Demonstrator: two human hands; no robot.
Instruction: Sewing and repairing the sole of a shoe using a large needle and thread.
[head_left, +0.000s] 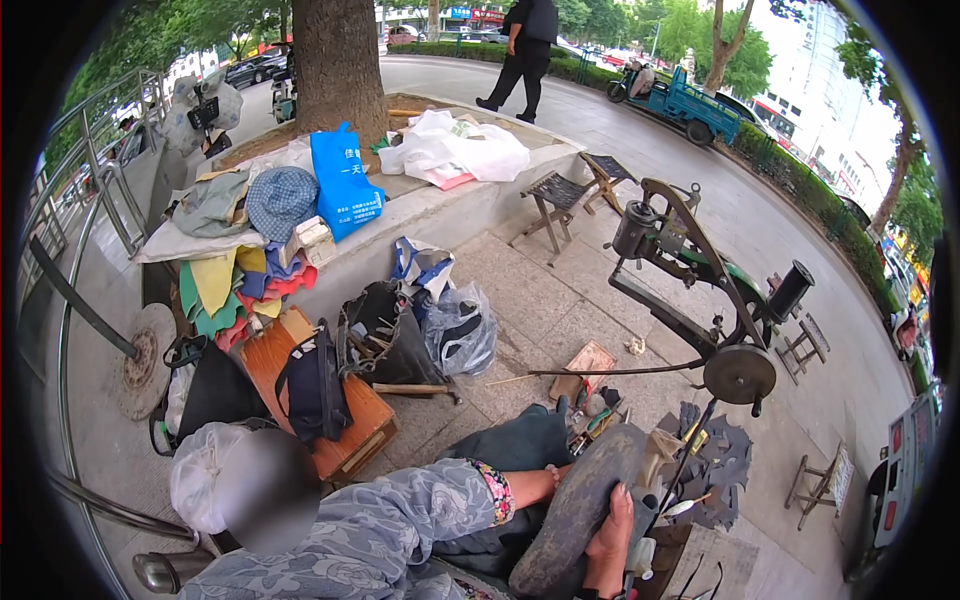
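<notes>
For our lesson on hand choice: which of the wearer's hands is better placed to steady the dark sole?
Right, probably: the right hand grips the edge of the dark sole; the left hand is out of view. Another person's hand touches its other edge.

Grey stone paving carries a hammer, a plastic bag and two folding stools.

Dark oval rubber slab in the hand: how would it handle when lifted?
The dark oval slab looks thick and matte, so probably fairly stiff and grippy rather than slippery. The right hand holds it by one edge, so likely not very heavy.
</notes>
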